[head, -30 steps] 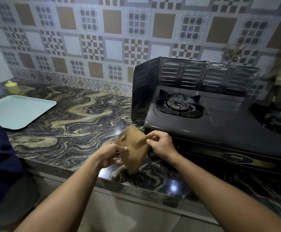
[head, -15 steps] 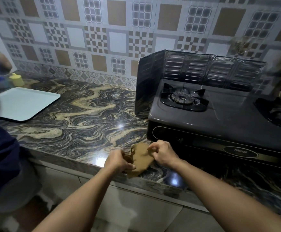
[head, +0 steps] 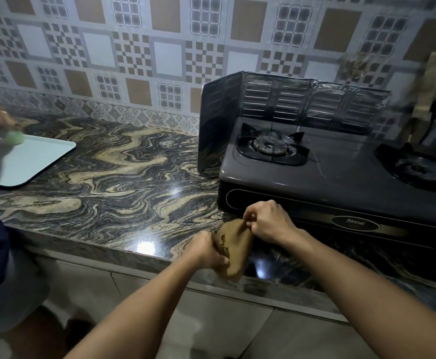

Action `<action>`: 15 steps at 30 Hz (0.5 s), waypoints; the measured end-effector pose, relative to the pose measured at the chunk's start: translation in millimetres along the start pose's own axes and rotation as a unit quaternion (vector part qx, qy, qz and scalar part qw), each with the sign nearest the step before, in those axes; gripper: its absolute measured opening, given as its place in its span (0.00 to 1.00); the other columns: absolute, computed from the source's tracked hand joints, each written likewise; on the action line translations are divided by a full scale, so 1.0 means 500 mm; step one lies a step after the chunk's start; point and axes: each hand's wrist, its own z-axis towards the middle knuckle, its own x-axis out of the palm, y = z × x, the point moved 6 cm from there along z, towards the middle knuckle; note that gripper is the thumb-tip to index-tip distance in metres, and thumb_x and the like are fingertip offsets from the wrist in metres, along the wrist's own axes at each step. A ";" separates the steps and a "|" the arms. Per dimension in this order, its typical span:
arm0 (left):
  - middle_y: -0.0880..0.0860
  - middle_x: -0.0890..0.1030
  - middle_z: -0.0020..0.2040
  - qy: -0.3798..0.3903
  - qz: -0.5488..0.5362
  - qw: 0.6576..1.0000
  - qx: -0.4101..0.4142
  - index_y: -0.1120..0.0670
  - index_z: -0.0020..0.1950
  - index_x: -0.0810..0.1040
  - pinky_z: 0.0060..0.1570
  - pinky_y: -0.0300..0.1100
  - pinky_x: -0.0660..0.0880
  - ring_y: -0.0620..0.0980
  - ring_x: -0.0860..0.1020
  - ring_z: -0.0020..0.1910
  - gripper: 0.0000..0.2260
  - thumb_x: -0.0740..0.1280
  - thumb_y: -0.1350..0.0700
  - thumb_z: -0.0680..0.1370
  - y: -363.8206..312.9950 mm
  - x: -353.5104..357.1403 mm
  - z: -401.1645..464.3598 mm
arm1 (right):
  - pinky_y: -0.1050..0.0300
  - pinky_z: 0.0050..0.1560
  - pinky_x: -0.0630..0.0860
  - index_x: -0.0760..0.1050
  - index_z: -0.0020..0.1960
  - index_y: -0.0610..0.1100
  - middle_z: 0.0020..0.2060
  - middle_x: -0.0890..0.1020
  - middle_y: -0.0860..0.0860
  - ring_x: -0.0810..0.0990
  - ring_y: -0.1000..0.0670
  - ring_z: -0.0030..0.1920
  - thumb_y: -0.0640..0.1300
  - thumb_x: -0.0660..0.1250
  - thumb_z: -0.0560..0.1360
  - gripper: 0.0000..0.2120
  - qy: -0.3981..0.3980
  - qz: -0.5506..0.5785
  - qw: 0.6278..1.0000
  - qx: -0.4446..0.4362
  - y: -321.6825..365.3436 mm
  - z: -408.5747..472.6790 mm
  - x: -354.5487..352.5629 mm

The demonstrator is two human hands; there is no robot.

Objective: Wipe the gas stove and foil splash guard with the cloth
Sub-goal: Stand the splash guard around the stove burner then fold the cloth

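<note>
Both hands worked the brown cloth at the counter's front edge: left hand curled around its lower end, right hand pinching the top. Beyond lay swirled marble countertop, then the dark gas stove, the foil splash guard upright behind it, and patterned wall tiles.

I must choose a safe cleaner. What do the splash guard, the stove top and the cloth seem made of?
Splash guard: thin embossed metal foil, shiny, creased at folds.
Stove top: probably coated or enamelled metal, dark grey, smooth sheen.
Cloth: soft brown fabric, matte, crumpling in both hands.
</note>
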 end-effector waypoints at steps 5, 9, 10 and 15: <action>0.56 0.80 0.30 0.077 -0.233 0.969 0.022 0.60 0.36 0.76 0.31 0.39 0.77 0.49 0.78 0.27 0.09 0.77 0.65 0.66 -0.034 -0.055 0.004 | 0.56 0.53 0.79 0.85 0.49 0.52 0.45 0.86 0.52 0.83 0.49 0.49 0.46 0.71 0.70 0.09 -0.063 0.029 0.998 -0.001 -0.013 -0.018 -0.098; 0.55 0.78 0.33 0.082 -0.400 0.911 0.058 0.57 0.38 0.77 0.32 0.39 0.75 0.51 0.76 0.34 0.06 0.70 0.65 0.64 -0.075 -0.131 -0.007 | 0.55 0.51 0.80 0.85 0.48 0.52 0.43 0.87 0.53 0.84 0.51 0.46 0.47 0.71 0.69 0.08 -0.130 0.071 0.989 -0.010 -0.023 -0.020 -0.154; 0.56 0.79 0.37 0.081 -0.453 0.886 0.067 0.59 0.43 0.78 0.33 0.40 0.77 0.52 0.77 0.36 0.08 0.68 0.67 0.66 -0.084 -0.146 -0.007 | 0.54 0.49 0.81 0.85 0.46 0.52 0.42 0.87 0.54 0.84 0.53 0.44 0.47 0.71 0.69 0.08 -0.147 0.092 0.985 -0.006 -0.031 -0.018 -0.162; 0.60 0.79 0.40 0.044 -0.554 0.822 0.122 0.61 0.51 0.78 0.31 0.40 0.78 0.53 0.78 0.34 0.12 0.67 0.68 0.68 -0.150 -0.223 -0.020 | 0.55 0.42 0.81 0.83 0.38 0.51 0.34 0.84 0.55 0.82 0.54 0.36 0.41 0.70 0.70 0.06 -0.175 0.235 0.956 0.020 -0.055 0.000 -0.177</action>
